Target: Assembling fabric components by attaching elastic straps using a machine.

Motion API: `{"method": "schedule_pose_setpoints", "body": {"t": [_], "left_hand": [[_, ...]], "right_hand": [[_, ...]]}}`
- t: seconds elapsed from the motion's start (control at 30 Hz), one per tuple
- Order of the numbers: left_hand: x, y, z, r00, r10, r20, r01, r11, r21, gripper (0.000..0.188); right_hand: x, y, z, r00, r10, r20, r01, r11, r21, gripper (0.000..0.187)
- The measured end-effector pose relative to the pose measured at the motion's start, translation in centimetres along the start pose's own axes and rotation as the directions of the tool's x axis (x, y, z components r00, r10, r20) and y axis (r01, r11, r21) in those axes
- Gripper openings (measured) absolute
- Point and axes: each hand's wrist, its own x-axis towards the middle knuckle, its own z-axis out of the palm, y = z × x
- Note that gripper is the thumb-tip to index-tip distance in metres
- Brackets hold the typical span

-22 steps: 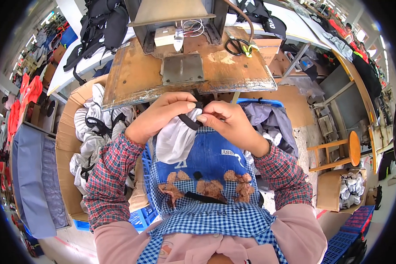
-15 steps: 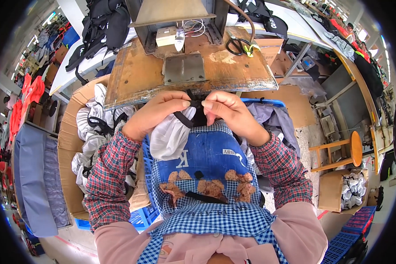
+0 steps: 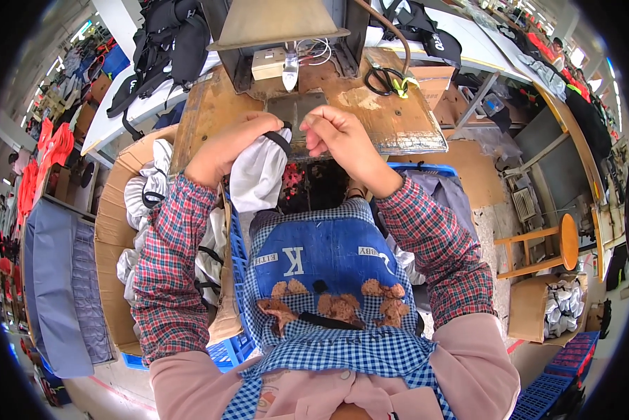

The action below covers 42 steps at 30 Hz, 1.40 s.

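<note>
A white striped fabric piece with a black edge band [image 3: 260, 171] hangs from my left hand [image 3: 239, 140], whose fingers are closed on its banded upper end. Just right of it, apart from the fabric, is my right hand [image 3: 339, 136], with thumb and fingertips pressed together. Whatever those fingertips pinch, if anything, is too small to make out. Both hands are above the near edge of a worn wooden worktop [image 3: 391, 126]. Beyond them, a pointed metal part [image 3: 290, 73] projects down from a machine with a beige cover [image 3: 279, 24].
Black-handled scissors [image 3: 380, 80] lie at the worktop's right. A cardboard box [image 3: 115, 266] of similar white pieces stands left, beside a blue crate [image 3: 239, 266]. Grey fabric [image 3: 437, 192] fills a blue-rimmed container at right. A wooden stool [image 3: 568, 241] stands farther right.
Both hands have risen and moved forward over the worktop's edge, carrying the white fabric in the left. My right hand has come away from the black band.
</note>
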Motion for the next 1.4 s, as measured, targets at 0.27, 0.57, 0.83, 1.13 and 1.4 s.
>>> {"method": "schedule_pose_setpoints", "body": {"t": [0.27,0.57,0.83,1.13,1.4], "left_hand": [[2.7,0.3,-1.1,0.994,0.070,-0.082,-0.071,0.997,-0.010,0.022],[3.9,1.1,-1.3,0.990,0.043,-0.138,-0.056,0.994,-0.094,0.024],[3.8,1.2,-1.5,0.984,0.037,-0.176,-0.057,0.992,-0.111,0.023],[-2.1,0.0,5.8,0.990,0.138,0.036,-0.139,0.989,0.045,0.027],[-10.3,-1.8,1.1,0.973,0.197,0.119,-0.223,0.690,0.688,0.025]], "right_hand": [[3.5,0.8,-0.3,0.998,-0.025,-0.064,0.033,0.991,0.127,0.021],[5.2,0.2,-0.4,0.993,-0.056,-0.100,0.069,0.990,0.125,0.018],[4.8,-0.7,0.0,0.973,-0.135,-0.188,0.169,0.970,0.177,0.019],[-5.8,-1.5,2.0,0.970,0.151,0.190,-0.191,0.957,0.218,0.048],[-17.8,0.2,-14.1,0.941,0.200,-0.272,-0.329,0.724,-0.606,0.056]]}}
